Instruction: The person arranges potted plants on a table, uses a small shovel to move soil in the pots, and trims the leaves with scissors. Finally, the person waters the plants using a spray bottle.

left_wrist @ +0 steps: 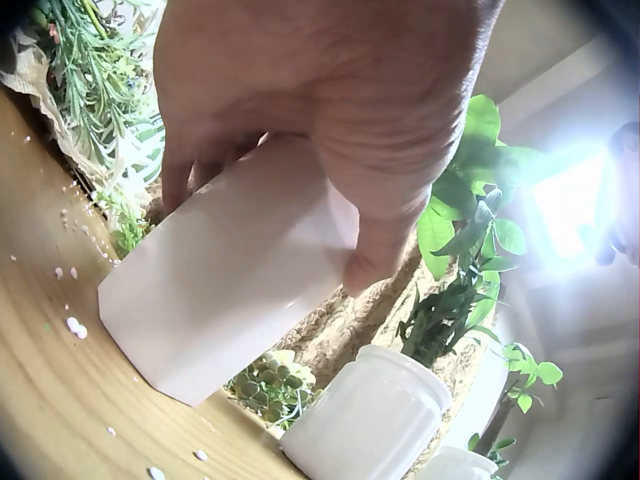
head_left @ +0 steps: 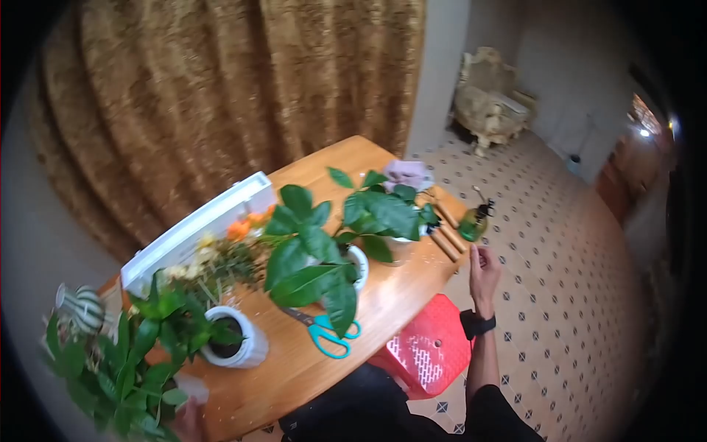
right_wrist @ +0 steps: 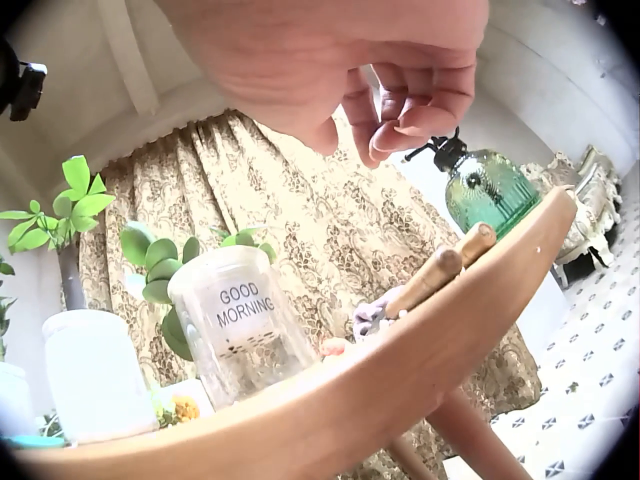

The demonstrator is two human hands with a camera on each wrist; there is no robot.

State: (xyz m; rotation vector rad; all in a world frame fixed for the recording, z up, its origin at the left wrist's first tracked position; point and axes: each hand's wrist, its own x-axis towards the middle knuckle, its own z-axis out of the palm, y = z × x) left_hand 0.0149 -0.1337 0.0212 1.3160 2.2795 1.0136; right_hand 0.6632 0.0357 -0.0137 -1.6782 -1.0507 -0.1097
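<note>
My left hand [left_wrist: 320, 90] grips a white faceted pot [left_wrist: 220, 290] from above, its thumb on one side and its fingers on the other. In the head view that hand is mostly hidden at the lower left, beside a leafy plant [head_left: 121, 383]. My right hand [head_left: 484, 276] hovers by the table's right edge with loosely curled fingers and nothing visible in them. Just beyond it stands a green glass spray bottle [right_wrist: 490, 190] with a black nozzle. Tools with wooden handles [right_wrist: 430, 285] lie near that bottle.
Teal-handled scissors [head_left: 328, 335] lie mid-table, partly under leaves. Around them stand a white pot with soil [head_left: 247, 346], a clear "GOOD MORNING" pot [right_wrist: 240, 320], and artificial flowers [head_left: 239, 228] by a long white box [head_left: 199, 228]. A red stool [head_left: 434, 346] is close to the table's front edge.
</note>
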